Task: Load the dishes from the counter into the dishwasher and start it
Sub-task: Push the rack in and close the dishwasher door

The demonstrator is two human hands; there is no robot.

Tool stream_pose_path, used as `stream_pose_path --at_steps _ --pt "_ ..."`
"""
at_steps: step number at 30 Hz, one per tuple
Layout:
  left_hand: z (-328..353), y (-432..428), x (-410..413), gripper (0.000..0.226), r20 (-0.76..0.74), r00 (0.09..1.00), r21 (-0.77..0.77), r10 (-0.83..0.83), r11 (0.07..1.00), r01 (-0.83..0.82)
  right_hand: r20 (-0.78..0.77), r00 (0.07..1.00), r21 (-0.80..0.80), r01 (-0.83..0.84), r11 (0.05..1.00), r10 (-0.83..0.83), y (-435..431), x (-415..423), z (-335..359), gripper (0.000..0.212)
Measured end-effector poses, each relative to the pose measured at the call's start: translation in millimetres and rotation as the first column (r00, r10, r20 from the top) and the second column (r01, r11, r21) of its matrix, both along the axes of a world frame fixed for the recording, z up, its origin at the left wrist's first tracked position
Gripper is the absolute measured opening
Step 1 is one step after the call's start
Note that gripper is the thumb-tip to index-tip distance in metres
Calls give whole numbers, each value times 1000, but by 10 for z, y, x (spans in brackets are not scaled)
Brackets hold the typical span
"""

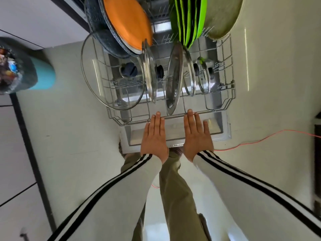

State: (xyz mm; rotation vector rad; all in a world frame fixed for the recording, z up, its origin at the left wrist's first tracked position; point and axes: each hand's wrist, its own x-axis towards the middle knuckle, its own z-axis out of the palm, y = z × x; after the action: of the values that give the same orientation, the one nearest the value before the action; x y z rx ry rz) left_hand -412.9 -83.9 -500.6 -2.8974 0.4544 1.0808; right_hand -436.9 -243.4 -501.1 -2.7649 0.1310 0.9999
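Observation:
The dishwasher's lower wire rack (220,108) is pulled out over the open door (224,134). It holds several upright glass lids (111,73), an orange plate (128,21), a dark pan (100,30), green-and-black plates (187,20) and a pale round dish (224,16). My left hand (154,136) and my right hand (197,136) are flat, fingers together and extended, fingertips touching the rack's front rail. Neither hand holds anything.
A teal bin (43,75) lined with a dark bag stands on the floor at the left. An orange cable (260,140) runs across the pale floor at the right. White cabinets (20,153) line the left. My legs stand just below the door.

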Motion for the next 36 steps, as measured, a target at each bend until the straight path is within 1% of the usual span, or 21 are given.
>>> stream_pose_path --at_steps 2,4,5,8,10,13,17,21,26,29,31,36 --pt "-55 -24 51 88 61 998 11 14 1000 -15 20 998 18 60 998 -60 78 84 -19 90" --pt "-79 -54 162 84 107 994 9 34 999 -35 29 994 -19 108 994 -108 153 200 -58 88" --pt "-71 -71 250 84 97 995 16 24 1000 -26 32 992 -53 120 991 -119 180 286 -66 87" --pt "-69 -91 559 92 43 999 25 3 1000 -4 -34 999 -108 38 993 -42 136 601 -65 93" --pt "-70 -92 766 97 31 999 32 6 999 -7 -52 999 -107 -4 994 -1 68 806 -37 97" --pt "-49 -102 1067 101 -13 1000 41 -7 999 8 -82 997 -91 -17 996 9 33 1102 -13 102" --pt "-12 -105 1428 104 -34 999 24 -19 1000 20 -106 993 -144 -75 987 60 8 1453 27 95" --pt "-23 -124 1742 109 -40 999 10 -6 1000 6 -107 992 -137 -78 987 64 -4 1766 54 92" --pt "-9 -194 2140 111 -40 999 31 -17 999 18 -34 999 -131 -34 991 30 -34 2128 -12 89" --pt "1 -239 2371 106 -45 999 46 -24 999 26 -11 998 -105 -55 993 54 -107 2351 -38 89" --pt "-35 -247 2509 102 -22 1000 44 -20 999 21 17 997 -81 -75 994 77 -169 2486 -78 89" --pt "-129 -270 2803 103 20 1000 35 -16 999 15 77 991 -57 -104 993 108 -275 2763 -202 88"
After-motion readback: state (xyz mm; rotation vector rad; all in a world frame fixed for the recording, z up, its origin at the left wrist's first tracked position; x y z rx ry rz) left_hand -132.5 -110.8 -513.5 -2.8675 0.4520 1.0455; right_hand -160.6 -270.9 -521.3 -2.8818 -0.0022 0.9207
